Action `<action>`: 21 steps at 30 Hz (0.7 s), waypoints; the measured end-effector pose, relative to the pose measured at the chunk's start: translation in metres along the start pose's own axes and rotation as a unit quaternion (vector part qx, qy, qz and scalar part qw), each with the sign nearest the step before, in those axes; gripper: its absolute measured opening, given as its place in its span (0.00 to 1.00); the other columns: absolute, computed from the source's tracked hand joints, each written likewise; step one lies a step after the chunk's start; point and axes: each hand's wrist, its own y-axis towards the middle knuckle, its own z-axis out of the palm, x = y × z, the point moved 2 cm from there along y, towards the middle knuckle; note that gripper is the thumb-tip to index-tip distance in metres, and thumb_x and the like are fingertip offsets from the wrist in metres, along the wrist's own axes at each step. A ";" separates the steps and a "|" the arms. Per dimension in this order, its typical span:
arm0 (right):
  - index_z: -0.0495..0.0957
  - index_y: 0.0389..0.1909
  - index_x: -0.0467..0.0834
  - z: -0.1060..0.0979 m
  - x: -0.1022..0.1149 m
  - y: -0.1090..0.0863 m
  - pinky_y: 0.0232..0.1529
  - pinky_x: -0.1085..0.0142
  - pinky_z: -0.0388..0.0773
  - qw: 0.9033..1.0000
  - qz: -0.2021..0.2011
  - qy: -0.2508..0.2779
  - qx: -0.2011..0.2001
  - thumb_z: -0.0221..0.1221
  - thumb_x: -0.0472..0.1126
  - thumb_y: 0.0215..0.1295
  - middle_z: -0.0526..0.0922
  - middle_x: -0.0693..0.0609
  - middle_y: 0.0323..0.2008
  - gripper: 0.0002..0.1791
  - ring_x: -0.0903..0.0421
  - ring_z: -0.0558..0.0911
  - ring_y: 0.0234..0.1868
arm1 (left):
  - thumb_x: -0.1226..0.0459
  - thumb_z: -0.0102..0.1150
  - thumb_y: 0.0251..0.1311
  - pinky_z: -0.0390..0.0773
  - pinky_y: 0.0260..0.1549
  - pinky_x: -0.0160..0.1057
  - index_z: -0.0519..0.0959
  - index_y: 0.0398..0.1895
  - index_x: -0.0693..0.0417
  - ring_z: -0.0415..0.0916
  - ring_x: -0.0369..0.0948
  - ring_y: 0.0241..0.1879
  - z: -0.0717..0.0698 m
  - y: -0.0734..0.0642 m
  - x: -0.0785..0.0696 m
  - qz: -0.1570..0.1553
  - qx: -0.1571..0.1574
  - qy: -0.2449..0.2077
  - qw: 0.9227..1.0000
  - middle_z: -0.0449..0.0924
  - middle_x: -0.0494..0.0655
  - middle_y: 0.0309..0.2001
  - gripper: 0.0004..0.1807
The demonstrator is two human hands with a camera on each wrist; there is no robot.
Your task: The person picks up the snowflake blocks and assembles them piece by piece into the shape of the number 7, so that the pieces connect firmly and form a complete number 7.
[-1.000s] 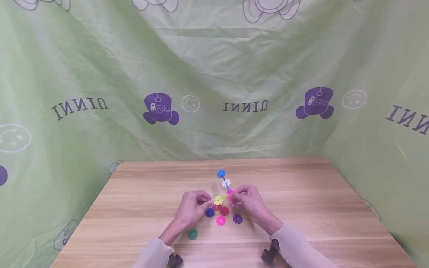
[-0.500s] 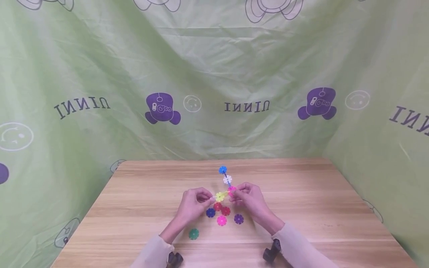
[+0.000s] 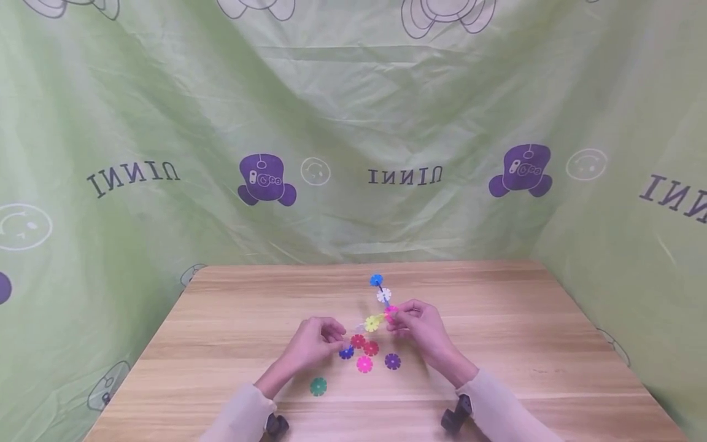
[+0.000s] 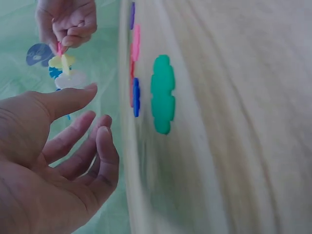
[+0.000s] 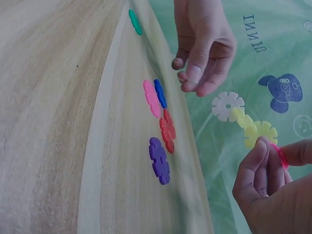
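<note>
My right hand (image 3: 425,330) pinches a pink notched plastic disc (image 5: 281,157) belonging to a linked chain of snowflake discs above the table. Yellow discs (image 3: 372,323) and a white disc (image 5: 228,106) extend from it toward the left. Another white disc (image 3: 383,295) and a light blue disc (image 3: 376,280) extend away from me, joined by bluish links. My left hand (image 3: 312,345) is apart from the chain, its fingers loosely bent and holding nothing. Below its fingertips in the head view is a dark blue disc (image 3: 346,353), lying on the table.
Two red discs (image 3: 371,348), a pink loose disc (image 3: 364,364) and a purple disc (image 3: 393,361) lie on the wooden table (image 3: 497,344) between the hands. A green disc (image 3: 318,386) lies nearer me on the left. A green printed curtain (image 3: 342,123) surrounds the table.
My left hand has let go of the chain's white end disc and moved left and slightly down. My right hand has carried the chain a little to the right.
</note>
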 end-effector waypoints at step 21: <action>0.76 0.49 0.31 -0.002 -0.001 0.002 0.46 0.60 0.90 1.000 0.000 0.014 0.005 0.59 0.29 0.70 0.90 0.47 0.34 0.09 0.55 0.88 0.36 | 0.61 0.79 0.54 0.78 0.32 0.31 0.87 0.41 0.54 0.76 0.37 0.32 0.008 0.005 0.010 0.010 0.066 0.045 0.997 0.83 0.40 0.32 0.13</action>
